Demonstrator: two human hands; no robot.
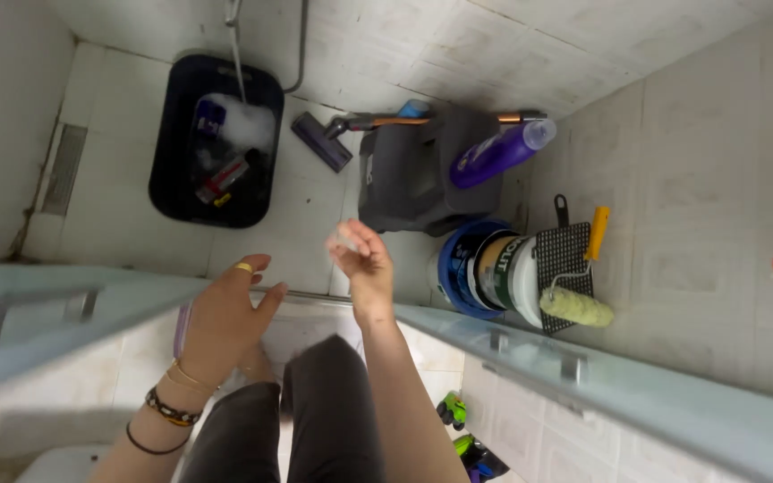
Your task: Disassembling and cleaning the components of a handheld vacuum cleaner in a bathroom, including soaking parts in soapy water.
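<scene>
Small pale object (pixel 344 238), too blurred to identify: pinched in right hand (pixel 364 268) fingers, raised over the tiled floor (pixel 315 215). Left hand (pixel 225 313): fingers spread, empty, beside it. Beyond: black tub (pixel 172 170) of suds; paint buckets (pixel 485 273), roller (pixel 576 307) leaning.

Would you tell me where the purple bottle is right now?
In the head view, the purple bottle lies tilted atop the dark grey container, upper right of centre, above the paint bucket.

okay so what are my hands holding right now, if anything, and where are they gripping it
The left hand is open and holds nothing. The right hand has its fingers curled; whether it pinches something small cannot be told.
</scene>
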